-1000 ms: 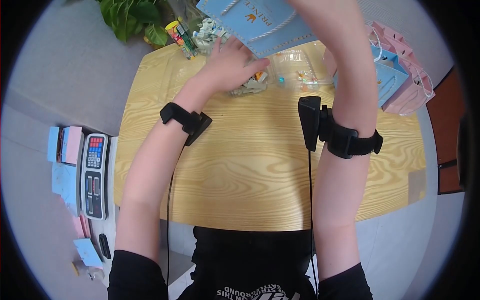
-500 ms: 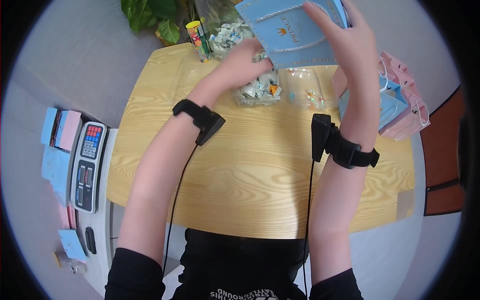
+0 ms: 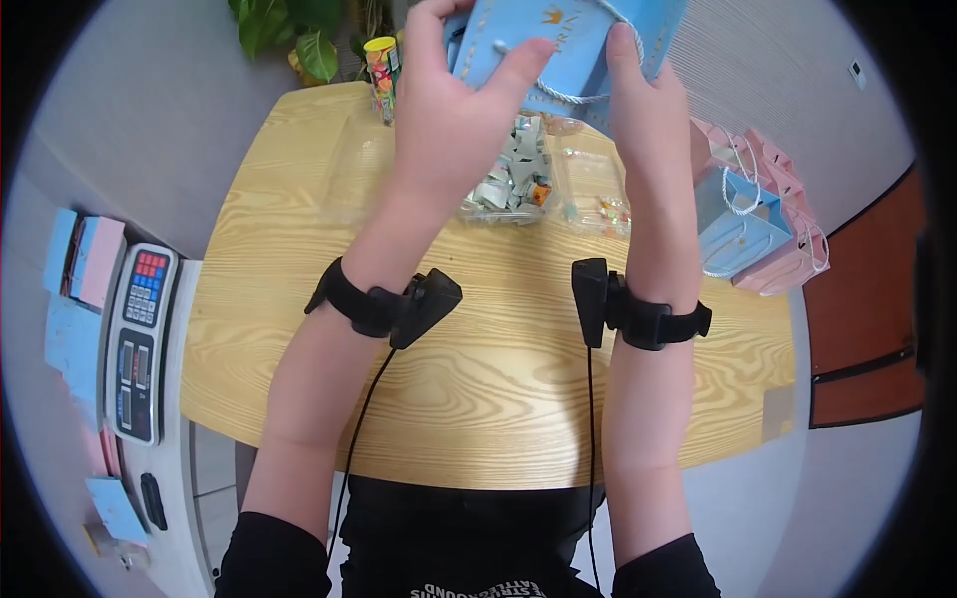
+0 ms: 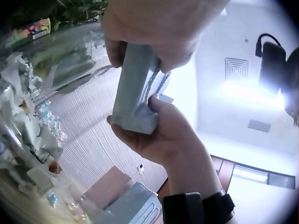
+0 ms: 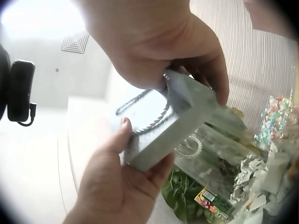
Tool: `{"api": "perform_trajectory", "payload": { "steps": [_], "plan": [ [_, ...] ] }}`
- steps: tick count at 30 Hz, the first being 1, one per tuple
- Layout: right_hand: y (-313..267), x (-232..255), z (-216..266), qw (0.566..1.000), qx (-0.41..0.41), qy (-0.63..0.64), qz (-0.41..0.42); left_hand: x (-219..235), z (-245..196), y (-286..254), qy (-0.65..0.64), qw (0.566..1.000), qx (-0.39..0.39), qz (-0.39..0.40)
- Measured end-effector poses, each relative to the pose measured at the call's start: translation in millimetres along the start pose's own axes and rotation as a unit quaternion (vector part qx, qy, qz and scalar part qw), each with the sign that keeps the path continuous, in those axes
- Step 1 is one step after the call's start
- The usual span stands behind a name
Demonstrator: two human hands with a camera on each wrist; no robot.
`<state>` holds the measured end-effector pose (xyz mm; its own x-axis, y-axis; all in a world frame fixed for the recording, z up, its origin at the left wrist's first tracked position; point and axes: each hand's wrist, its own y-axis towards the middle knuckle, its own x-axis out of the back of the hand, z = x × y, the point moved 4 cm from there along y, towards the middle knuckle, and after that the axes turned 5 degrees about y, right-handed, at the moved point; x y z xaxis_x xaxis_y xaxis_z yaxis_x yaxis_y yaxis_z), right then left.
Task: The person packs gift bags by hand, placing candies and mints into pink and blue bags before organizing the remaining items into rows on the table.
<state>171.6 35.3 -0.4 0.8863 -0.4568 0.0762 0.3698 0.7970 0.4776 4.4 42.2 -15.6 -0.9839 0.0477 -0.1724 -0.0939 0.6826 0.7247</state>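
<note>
A light blue paper gift bag [image 3: 573,45] with gold print and white rope handles is held up over the far side of the table. My left hand [image 3: 454,125] grips one end of it, thumb across the printed face. At the other end my right hand [image 3: 648,125] holds it, thumb on the front. In the left wrist view the bag [image 4: 131,93] is seen from its narrow side between both hands. Below it on the table stands a clear plastic box [image 3: 488,214] full of small white packets [image 3: 518,174]. Beside that, another clear box [image 3: 593,164] holds a few shiny wrapped pieces [image 3: 610,211].
Pink and blue gift bags [image 3: 738,224] stand at the table's right edge. At the back left are a yellow-lidded can [image 3: 381,75], a clear tray [image 3: 349,174] and a leafy plant [image 3: 289,40]. A weighing scale [image 3: 143,339] lies left of the table [image 3: 498,379].
My left hand has left the box of white packets and moved up onto the bag. My right hand has shifted slightly left with the bag, now held by both hands.
</note>
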Motion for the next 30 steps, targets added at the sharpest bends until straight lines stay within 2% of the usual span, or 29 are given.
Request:
{"api": "perform_trajectory", "payload": {
  "steps": [1, 2, 3, 4, 5, 6, 7, 8, 9, 10, 11, 13, 17, 19, 20, 22, 23, 25, 29, 30],
  "plan": [
    [-1, -3, 0, 1.000, 0.001, -0.006, 0.006, -1, -14, 1, 0.059, 0.992, -0.110, -0.025],
    [-2, -7, -2, 0.999, -0.015, 0.031, 0.034, 4, -20, 3, 0.057, 0.992, -0.108, -0.032],
    [-3, -11, -2, 0.995, -0.031, 0.067, 0.061, 10, -28, 4, 0.114, 0.984, -0.132, -0.041],
    [-7, -12, 3, 0.996, -0.028, 0.062, 0.066, 15, -37, 5, 0.170, 0.972, -0.157, -0.049],
    [-12, -13, 12, 0.989, -0.011, 0.101, 0.105, 19, -45, 8, 0.168, 0.972, -0.156, -0.054],
    [-16, -16, 21, 0.980, 0.006, 0.141, 0.143, 22, -47, 13, 0.122, 0.988, -0.089, -0.022],
    [-16, -13, 24, 0.979, 0.007, 0.139, 0.146, 26, -45, 15, 0.074, 0.997, -0.020, 0.010],
    [-15, -8, 27, 0.949, -0.019, 0.253, 0.186, 34, -43, 18, 0.073, 0.997, -0.020, 0.007],
    [-15, -8, 29, 0.904, -0.045, 0.363, 0.223, 40, -35, 24, 0.057, 0.997, 0.031, 0.045],
    [-15, -7, 29, 0.913, -0.037, 0.371, 0.167, 42, -34, 27, 0.039, 0.993, 0.081, 0.083],
    [-13, -6, 27, 0.914, -0.037, 0.367, 0.169, 48, -38, 27, 0.035, 0.993, 0.081, 0.081],
    [-7, 0, 21, 0.927, -0.020, 0.325, 0.185, 51, -48, 27, 0.070, 0.975, 0.136, 0.163],
    [-4, 7, 19, 0.946, 0.005, 0.273, 0.174, 50, -66, 26, 0.069, 0.968, 0.123, 0.207],
    [-3, 10, 23, 0.943, 0.042, 0.298, 0.140, 38, -87, 25, 0.234, 0.946, 0.120, 0.189],
    [-3, 11, 25, 0.943, 0.043, 0.298, 0.140, 35, -89, 20, 0.234, 0.946, 0.119, 0.188],
    [-2, 15, 26, 0.931, 0.042, 0.344, 0.116, 27, -99, 8, 0.377, 0.904, -0.091, 0.178],
    [-2, 16, 27, 0.931, 0.041, 0.344, 0.115, 30, -90, 9, 0.377, 0.904, -0.091, 0.179],
    [-1, 19, 28, 0.939, 0.042, 0.325, 0.106, 33, -55, 10, 0.435, 0.840, -0.077, 0.314],
    [2, 21, 17, 0.952, 0.037, 0.294, 0.081, 17, -10, -4, 0.406, 0.860, -0.010, 0.310],
    [7, 22, 14, 0.965, 0.042, 0.249, 0.075, 14, 1, -6, 0.358, 0.877, 0.048, 0.316]
  ]
}}
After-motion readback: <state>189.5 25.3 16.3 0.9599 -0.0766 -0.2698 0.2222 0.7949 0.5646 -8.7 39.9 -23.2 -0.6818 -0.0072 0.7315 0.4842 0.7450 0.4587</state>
